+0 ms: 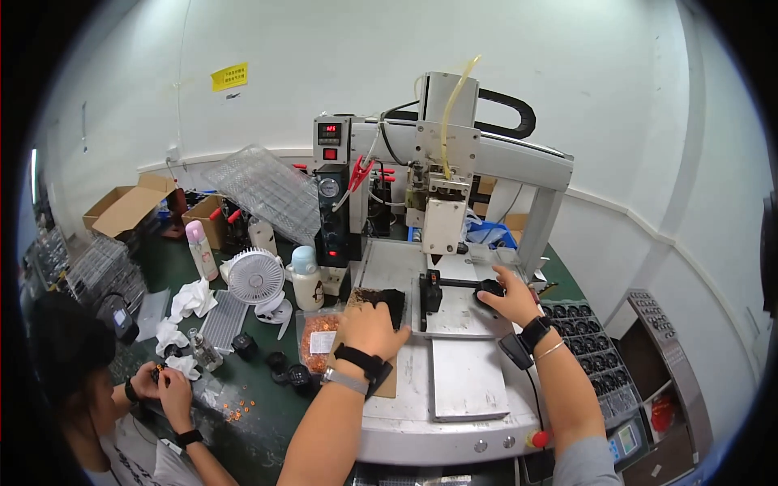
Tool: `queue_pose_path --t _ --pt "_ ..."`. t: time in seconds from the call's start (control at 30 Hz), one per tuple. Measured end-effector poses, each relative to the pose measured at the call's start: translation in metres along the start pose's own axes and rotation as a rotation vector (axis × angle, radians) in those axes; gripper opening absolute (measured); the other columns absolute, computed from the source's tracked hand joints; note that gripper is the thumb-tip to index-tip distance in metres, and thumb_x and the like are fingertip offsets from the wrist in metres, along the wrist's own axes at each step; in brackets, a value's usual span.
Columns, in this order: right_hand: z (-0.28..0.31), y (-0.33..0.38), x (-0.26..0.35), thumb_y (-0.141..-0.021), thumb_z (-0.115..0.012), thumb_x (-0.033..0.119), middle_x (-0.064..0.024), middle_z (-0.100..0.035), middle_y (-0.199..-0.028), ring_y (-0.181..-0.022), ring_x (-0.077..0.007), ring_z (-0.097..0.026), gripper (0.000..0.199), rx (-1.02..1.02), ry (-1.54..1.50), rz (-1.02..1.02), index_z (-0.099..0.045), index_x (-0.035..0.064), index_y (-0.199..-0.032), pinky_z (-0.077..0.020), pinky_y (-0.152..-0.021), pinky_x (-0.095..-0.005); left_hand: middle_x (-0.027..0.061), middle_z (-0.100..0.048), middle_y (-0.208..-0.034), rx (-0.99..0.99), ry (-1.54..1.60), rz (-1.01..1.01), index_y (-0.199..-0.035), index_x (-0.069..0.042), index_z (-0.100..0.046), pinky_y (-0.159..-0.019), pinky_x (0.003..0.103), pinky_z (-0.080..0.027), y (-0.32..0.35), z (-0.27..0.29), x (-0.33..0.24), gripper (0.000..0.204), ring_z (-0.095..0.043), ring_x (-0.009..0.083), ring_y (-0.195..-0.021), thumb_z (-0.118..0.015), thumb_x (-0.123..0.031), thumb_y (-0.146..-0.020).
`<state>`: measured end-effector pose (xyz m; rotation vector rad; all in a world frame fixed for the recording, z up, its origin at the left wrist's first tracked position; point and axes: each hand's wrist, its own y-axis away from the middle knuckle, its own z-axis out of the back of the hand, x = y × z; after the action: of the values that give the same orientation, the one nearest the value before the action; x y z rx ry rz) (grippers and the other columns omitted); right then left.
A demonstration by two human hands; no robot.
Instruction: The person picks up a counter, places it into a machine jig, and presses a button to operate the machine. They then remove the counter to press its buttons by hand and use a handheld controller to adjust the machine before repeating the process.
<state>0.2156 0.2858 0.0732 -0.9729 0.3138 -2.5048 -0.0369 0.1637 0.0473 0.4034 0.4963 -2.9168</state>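
Note:
My left hand (369, 330) reaches over a piece of cardboard (387, 384) with a blackened, dark pad (392, 301) on it. Its fingertips touch the pad, with the thumb held apart, and I see nothing gripped in it. Further right, my right hand (515, 301) closes its thumb and fingers around a small black round part (489, 290) at the end of a black bar fixture (432, 293). That fixture sits on the metal plate of a benchtop machine, below its dispensing head (444, 227). The fingers partly cover the round part.
A tray of black round parts (579, 336) lies right of the machine. Left stand a small white fan (257, 277), a bottle (306, 279) and a bag of orange pieces (317, 334). A red button (538, 439) is on the machine's front. A co-worker's hands (166, 389) handle a small part at lower left.

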Motion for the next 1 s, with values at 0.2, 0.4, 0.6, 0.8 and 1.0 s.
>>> queue_pose_path --t 0.2,0.4,0.6,0.8,1.0 --pt "-0.012 0.003 -0.004 -0.071 -0.071 0.027 -0.0227 -0.057 -0.109 -0.101 -0.0311 -0.057 0.065 -0.089 -0.035 0.069 -0.045 0.0005 -0.123 -0.0434 -0.088 -0.0330 0.0154 -0.059 -0.088 -0.129 -0.080 -0.047 -0.086 -0.004 -0.059 -0.085 0.051 -0.036 0.005 -0.005 -0.006 0.039 -0.053 0.0338 -0.092 -0.066 -0.039 -0.069" --pt "-0.021 -0.002 -0.018 -0.073 -0.070 0.022 -0.0216 -0.055 -0.112 -0.102 -0.0258 -0.056 0.066 -0.101 -0.148 0.018 -0.041 -0.0002 -0.127 -0.0424 -0.089 -0.0310 0.0178 -0.056 -0.091 -0.091 -0.134 -0.082 -0.089 -0.001 -0.055 -0.081 0.048 -0.037 0.004 0.000 -0.009 0.038 -0.052 0.0353 -0.091 -0.063 -0.034 -0.072" --pt "-0.012 0.001 -0.012 -0.074 -0.069 0.017 -0.0188 -0.053 -0.117 -0.106 -0.0234 -0.053 0.060 -0.194 -0.206 0.070 -0.042 -0.0012 -0.125 -0.0391 -0.092 -0.0305 0.0185 -0.057 -0.090 -0.097 -0.092 -0.111 -0.092 -0.001 -0.057 -0.081 0.046 -0.038 0.000 -0.004 -0.009 0.040 -0.052 0.0352 -0.091 -0.064 -0.035 -0.071" --pt "-0.004 0.011 -0.014 -0.073 -0.068 0.014 -0.0152 -0.053 -0.110 -0.099 -0.0231 -0.053 0.057 -0.415 -0.097 0.200 -0.044 -0.0009 -0.122 -0.0410 -0.087 -0.0302 0.0193 -0.058 -0.090 -0.072 -0.083 -0.119 -0.093 -0.001 -0.060 -0.082 0.045 -0.040 0.006 -0.003 -0.012 0.043 -0.053 0.0361 -0.092 -0.064 -0.036 -0.071" --pt "-0.003 0.010 -0.021 -0.072 -0.068 0.013 -0.0128 -0.053 -0.101 -0.092 -0.0210 -0.052 0.053 -0.490 -0.004 0.145 -0.043 0.0001 -0.117 -0.0421 -0.084 -0.0305 0.0196 -0.059 -0.091 -0.008 -0.050 -0.095 -0.094 0.000 -0.059 -0.081 0.043 -0.041 0.005 0.001 -0.015 0.043 -0.054 0.0353 -0.092 -0.064 -0.037 -0.071"
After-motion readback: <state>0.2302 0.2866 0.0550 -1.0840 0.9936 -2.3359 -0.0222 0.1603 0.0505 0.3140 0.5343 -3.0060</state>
